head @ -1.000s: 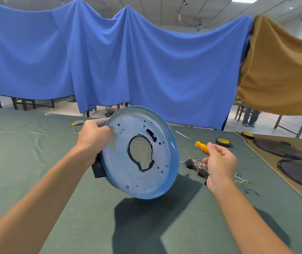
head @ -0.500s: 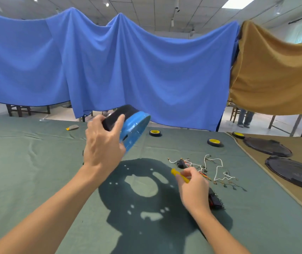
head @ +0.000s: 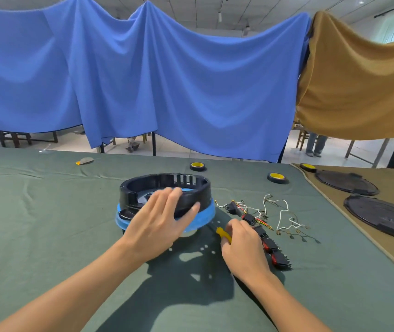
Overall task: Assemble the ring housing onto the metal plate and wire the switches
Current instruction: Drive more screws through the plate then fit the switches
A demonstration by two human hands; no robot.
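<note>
Black ring housing sits on blue-filmed metal plate, mid-table, apparently held just off green cloth. Left hand grasps housing wall. Right hand wraps yellow screwdriver. Switches and wires lie loose alongside. Screw fastening cannot be told; wiring judged undone.

Left of the housing: bare cloth, near to far; you can pass there. Near wall taken by your left hand gripping it. Right: switches, wires and your right hand gripping the screwdriver block the way. Far: tape rolls. Far right: discs.
</note>
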